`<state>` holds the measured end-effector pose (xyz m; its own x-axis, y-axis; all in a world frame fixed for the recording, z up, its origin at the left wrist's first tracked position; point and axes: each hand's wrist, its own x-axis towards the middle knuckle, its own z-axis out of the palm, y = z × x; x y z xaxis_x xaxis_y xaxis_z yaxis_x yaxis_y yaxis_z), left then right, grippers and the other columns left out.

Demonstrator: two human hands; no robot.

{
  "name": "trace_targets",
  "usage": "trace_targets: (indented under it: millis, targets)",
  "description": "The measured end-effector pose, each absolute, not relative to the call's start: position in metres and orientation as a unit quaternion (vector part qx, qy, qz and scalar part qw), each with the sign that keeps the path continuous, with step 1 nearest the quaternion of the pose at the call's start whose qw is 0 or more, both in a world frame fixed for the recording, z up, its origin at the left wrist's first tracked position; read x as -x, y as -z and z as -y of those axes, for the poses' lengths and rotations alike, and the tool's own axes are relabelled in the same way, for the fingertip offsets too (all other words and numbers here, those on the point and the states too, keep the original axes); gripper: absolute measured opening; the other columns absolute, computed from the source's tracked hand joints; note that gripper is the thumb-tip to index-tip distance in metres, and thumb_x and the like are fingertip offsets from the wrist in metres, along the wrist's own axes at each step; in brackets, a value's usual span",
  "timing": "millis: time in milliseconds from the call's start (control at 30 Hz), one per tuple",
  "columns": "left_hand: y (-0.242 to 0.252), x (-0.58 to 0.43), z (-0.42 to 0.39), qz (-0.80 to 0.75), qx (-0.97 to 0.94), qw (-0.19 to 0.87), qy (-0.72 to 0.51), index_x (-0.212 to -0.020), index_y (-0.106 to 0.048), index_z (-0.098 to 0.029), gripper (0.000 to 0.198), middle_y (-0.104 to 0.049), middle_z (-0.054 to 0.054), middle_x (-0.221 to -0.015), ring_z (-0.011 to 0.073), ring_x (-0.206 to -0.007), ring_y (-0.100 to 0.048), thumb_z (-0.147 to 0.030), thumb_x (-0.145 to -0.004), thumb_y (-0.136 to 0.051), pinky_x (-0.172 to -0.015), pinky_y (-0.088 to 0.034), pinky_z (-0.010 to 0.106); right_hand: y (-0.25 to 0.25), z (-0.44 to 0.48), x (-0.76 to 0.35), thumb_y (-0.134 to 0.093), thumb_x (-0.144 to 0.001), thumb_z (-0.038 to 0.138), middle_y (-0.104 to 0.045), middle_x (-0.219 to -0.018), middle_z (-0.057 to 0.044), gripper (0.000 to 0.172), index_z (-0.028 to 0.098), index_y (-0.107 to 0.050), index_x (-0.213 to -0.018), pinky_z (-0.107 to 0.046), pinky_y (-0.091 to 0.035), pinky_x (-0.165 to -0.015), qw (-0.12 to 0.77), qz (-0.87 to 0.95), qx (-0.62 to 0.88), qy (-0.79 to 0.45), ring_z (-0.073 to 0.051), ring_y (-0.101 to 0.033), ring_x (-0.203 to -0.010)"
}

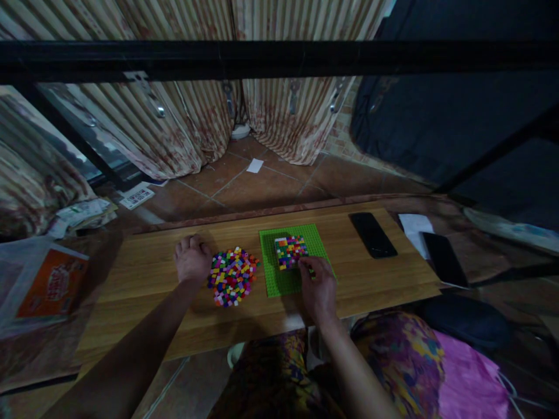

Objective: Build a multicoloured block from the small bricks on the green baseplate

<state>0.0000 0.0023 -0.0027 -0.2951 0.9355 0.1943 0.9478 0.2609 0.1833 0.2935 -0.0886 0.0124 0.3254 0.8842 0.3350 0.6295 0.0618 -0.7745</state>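
Observation:
My left hand point(192, 258) rests on the wooden table with its fingers loosely bent, holding nothing that I can see. Just right of it lies a loose pile of small colourful toy bricks point(233, 276). A green studded baseplate point(275, 283) is beside the pile, bearing a compact block of many-coloured bricks point(288, 251). At this block's right front edge is my right hand point(320, 289), thumb and forefinger pinched together. Whatever is between those fingertips is too small to make out. The right hand covers part of the baseplate's near right corner.
A dark phone point(373, 234) lies at the right of the wooden table point(148, 262). Beyond the table's right end are a white paper point(414, 227) and another dark flat device point(444, 259). A black bar point(279, 60) crosses in front of striped curtains point(183, 128).

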Motion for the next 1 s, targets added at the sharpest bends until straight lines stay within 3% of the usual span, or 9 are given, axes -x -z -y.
trace_targets:
  millis: [633, 1000]
  targets:
    - [0.0012, -0.0001, -0.0017, 0.795, 0.589, 0.018, 0.140, -0.123, -0.059, -0.013, 0.042, -0.058, 0.017, -0.128, 0.0353, -0.116, -0.050, -0.029, -0.090, -0.038, -0.099, -0.040, 0.048, -0.0161, 0.0860, -0.2878, -0.048, -0.097, 0.025, -0.073, -0.094, -0.010, 0.025, 0.017, -0.071, -0.096, -0.036, -0.046, -0.077, 0.392, 0.625, 0.672, -0.058, -0.024, -0.059, -0.087]
    - [0.0027, -0.0002, -0.0020, 0.794, 0.593, 0.021, 0.135, -0.124, -0.058, -0.013, 0.042, -0.058, 0.018, -0.129, 0.0355, -0.118, -0.049, -0.027, -0.090, -0.038, -0.099, -0.040, 0.048, -0.0104, 0.0875, -0.2833, -0.051, -0.096, 0.027, -0.070, -0.094, -0.010, 0.025, 0.018, -0.074, -0.096, -0.036, -0.044, -0.080, 0.417, 0.596, 0.684, -0.057, -0.023, -0.057, -0.091]
